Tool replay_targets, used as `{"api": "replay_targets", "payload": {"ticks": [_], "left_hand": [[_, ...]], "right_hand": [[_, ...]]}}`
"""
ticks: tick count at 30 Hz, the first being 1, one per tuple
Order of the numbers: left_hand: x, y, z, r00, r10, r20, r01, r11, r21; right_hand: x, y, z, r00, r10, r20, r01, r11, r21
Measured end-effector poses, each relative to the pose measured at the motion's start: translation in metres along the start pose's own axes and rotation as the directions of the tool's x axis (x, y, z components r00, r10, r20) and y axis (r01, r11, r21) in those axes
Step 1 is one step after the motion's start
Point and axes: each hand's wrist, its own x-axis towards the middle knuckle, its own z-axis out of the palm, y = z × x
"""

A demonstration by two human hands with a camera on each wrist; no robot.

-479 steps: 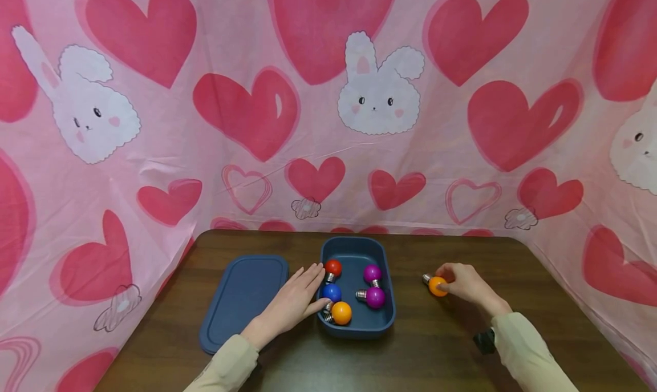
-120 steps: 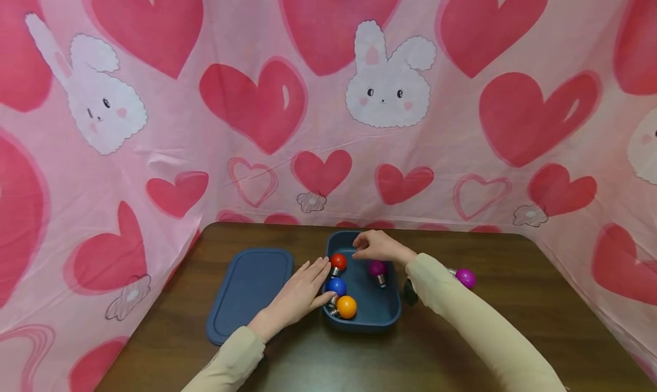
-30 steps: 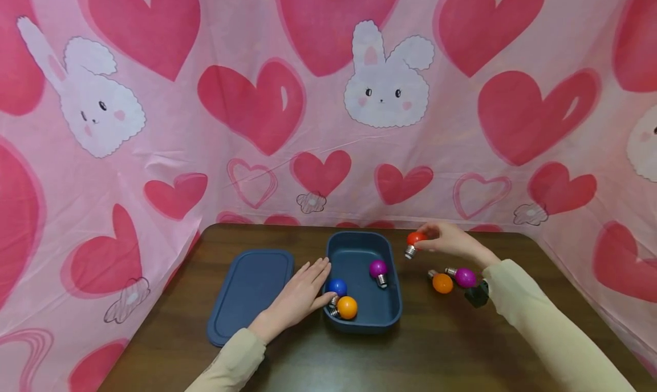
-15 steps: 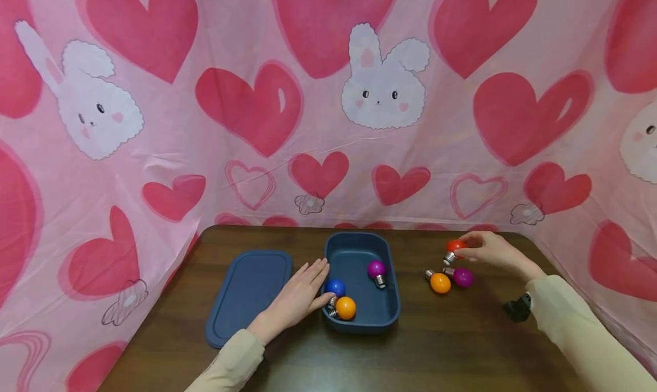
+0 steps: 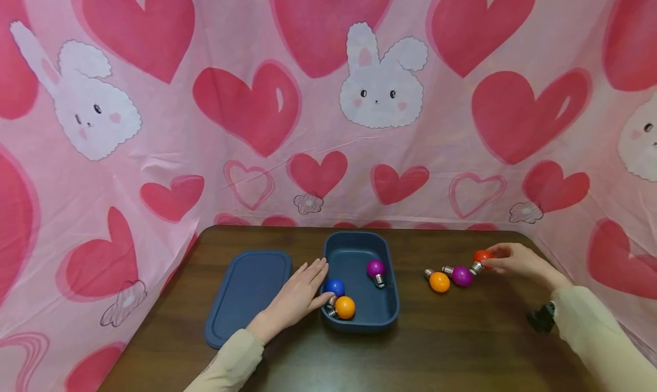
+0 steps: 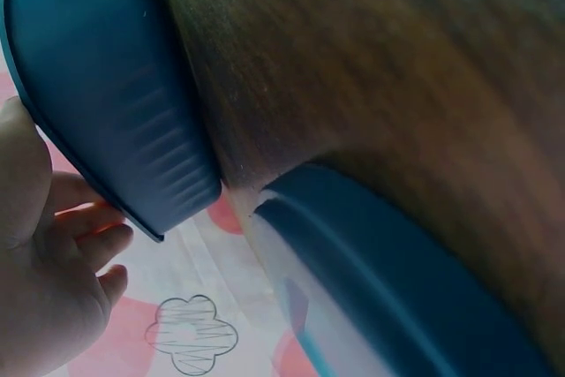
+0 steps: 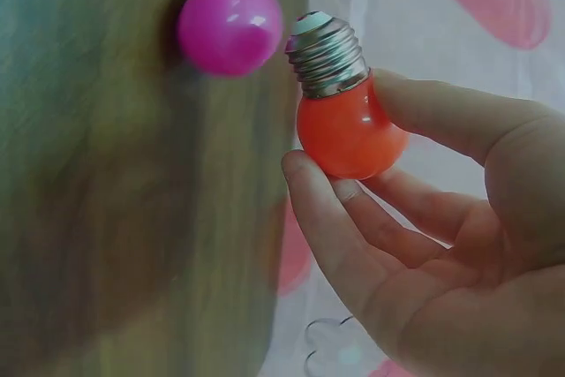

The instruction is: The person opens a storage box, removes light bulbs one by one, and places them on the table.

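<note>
Between thumb and fingers, my right hand (image 5: pixel 518 261) pinches a red light bulb (image 7: pixel 349 134) by its round glass, the metal screw base pointing away from the palm. Just left of it on the table lie a purple bulb (image 5: pixel 462 276) and an orange bulb (image 5: pixel 439 282). My left hand (image 5: pixel 297 292) rests with straight fingers on the left rim of a dark blue box (image 5: pixel 392 300). Inside the box are a blue bulb (image 5: pixel 335 287) and an orange bulb (image 5: pixel 345 307) at the left, and a purple bulb (image 5: pixel 376 268) at the right.
A flat dark blue lid (image 5: pixel 248 295) lies on the wooden table (image 5: pixel 410 358) left of the box, partly under the left forearm in the head view. A pink cloth (image 5: pixel 318 124) with hearts and rabbits hangs behind the table and along its sides.
The red bulb, in the box four seconds ago, has been carried right by my right hand, past the orange and purple bulbs on the table. My left hand has stayed at the rim.
</note>
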Motion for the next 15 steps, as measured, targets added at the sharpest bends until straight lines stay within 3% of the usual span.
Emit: {"api": "replay_targets", "payload": {"ticks": [7,15], "left_hand": [[-0.001,0.000,0.001,1.000,-0.004,-0.003,0.004,1.000,0.000],[-0.001,0.000,0.001,1.000,0.005,-0.009,-0.005,1.000,-0.002]], "right_hand": [[-0.006,0.017,0.005,0.998,0.052,0.032,-0.052,0.999,-0.010],[-0.004,0.032,0.018,0.996,0.006,0.090,-0.013,0.997,0.081]]}}
